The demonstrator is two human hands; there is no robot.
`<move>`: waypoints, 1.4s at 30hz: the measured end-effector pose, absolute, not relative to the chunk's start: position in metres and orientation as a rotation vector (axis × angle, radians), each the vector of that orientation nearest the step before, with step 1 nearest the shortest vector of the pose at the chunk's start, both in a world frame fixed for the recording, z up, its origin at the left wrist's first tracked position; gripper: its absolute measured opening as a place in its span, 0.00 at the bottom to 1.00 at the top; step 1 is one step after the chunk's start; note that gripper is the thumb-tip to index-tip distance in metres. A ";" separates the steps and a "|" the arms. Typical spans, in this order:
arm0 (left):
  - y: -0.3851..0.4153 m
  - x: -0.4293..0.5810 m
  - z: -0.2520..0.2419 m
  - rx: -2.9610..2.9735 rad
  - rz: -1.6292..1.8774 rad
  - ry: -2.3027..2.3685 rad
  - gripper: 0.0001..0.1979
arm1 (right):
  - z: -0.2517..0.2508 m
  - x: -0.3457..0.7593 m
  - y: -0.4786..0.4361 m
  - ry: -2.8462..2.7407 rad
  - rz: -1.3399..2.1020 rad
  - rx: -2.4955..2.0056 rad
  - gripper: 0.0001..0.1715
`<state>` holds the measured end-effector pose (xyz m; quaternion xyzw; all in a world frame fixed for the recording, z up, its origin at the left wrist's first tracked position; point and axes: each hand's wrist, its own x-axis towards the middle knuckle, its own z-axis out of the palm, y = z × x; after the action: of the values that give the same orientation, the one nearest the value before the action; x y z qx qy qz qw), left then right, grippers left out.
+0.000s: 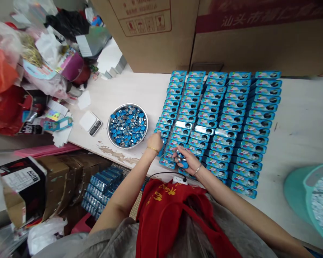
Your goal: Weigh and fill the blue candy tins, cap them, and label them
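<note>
Several columns of small blue boxes (214,116) with printed tops, each with a dark oval spot, stand in tight rows on the white table. My left hand (155,141), a yellow bangle at its wrist, is closed at the near end of the leftmost column; what its fingertips hold, if anything, is hidden. Over the near ends of the neighbouring columns, my right hand (187,157) is curled around several small round caps (182,159), blue and silver. Left of my hands, a round metal bowl (146,123) is filled with similar caps.
Large cardboard boxes (161,50) wall off the table's back. A small white scale (88,122) lies left of the bowl, near bags and clutter (48,64). At the right stands a turquoise tub (296,190) of pale pieces. A cable (164,173) runs along the front edge.
</note>
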<state>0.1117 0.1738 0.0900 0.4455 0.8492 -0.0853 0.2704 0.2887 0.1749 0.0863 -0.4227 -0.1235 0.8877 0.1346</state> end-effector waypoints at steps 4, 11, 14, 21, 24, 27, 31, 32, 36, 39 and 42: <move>0.178 0.107 0.088 1.177 -0.357 2.245 0.12 | 0.083 0.291 0.177 -0.325 2.596 -1.217 0.17; 0.173 0.101 0.084 1.210 -0.422 2.280 0.18 | 0.083 0.287 0.185 -0.244 2.621 -1.204 0.15; 0.171 0.101 0.087 1.228 -0.336 2.288 0.15 | 0.084 0.283 0.187 -0.246 2.609 -1.223 0.14; 0.145 0.142 0.103 1.350 0.599 1.785 0.08 | 0.086 0.281 0.186 -0.278 2.570 -1.208 0.13; 0.144 0.152 0.100 1.285 0.660 1.880 0.04 | 0.088 0.278 0.188 -0.308 2.563 -1.200 0.13; 0.158 0.140 0.093 1.143 0.540 2.079 0.07 | 0.088 0.277 0.192 -0.351 2.556 -1.211 0.14; 0.188 0.110 0.086 1.083 0.027 2.333 0.09 | 0.088 0.280 0.194 -0.304 2.611 -1.147 0.14; 0.195 0.104 0.085 1.083 -0.088 2.330 0.10 | 0.087 0.282 0.195 -0.275 2.623 -1.130 0.12; 0.215 0.089 0.080 1.069 -0.306 2.233 0.14 | 0.085 0.285 0.195 -0.233 2.616 -1.149 0.09; 0.223 0.084 0.079 1.057 -0.389 2.225 0.17 | 0.084 0.286 0.197 -0.233 2.607 -1.165 0.10; 0.219 0.087 0.086 1.066 -0.421 2.255 0.18 | 0.086 0.285 0.200 -0.215 2.613 -1.164 0.12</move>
<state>0.0874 0.2194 0.0857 0.4018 0.8500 -0.1585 0.3015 0.2845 0.1998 0.0864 -0.4019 -0.0743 0.9025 0.1361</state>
